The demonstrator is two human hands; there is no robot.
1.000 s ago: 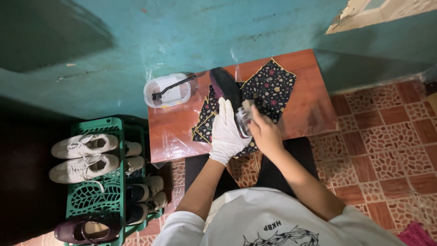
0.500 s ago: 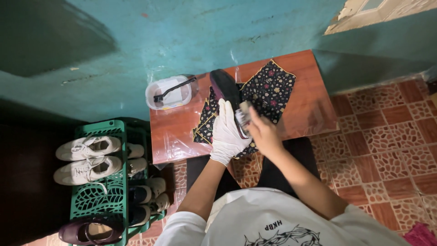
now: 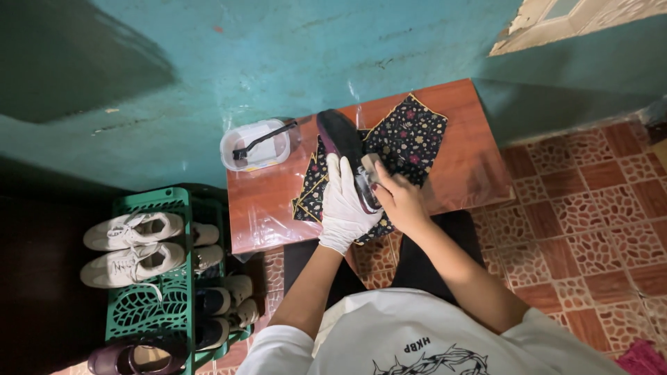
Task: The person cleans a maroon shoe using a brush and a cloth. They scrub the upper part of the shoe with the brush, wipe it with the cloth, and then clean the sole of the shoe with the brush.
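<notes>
On small wooden table (image 3: 458, 167), over floral cloth (image 3: 410, 135): dark shoe (image 3: 340, 139), gripped by white-gloved left hand (image 3: 344, 205). Bare right hand (image 3: 397, 198) clasping small cloth pad (image 3: 370, 167), barely shifted since a moment ago. Tub with brush (image 3: 257, 144) at ten o'clock.

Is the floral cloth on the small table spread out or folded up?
Spread out. The dark floral cloth lies flat on the table, corners showing, under the dark shoe.

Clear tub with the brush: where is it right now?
In the head view the clear tub sits at the far left corner of the wooden table, against the teal wall, left of the dark shoe and the gloved left hand.
</notes>
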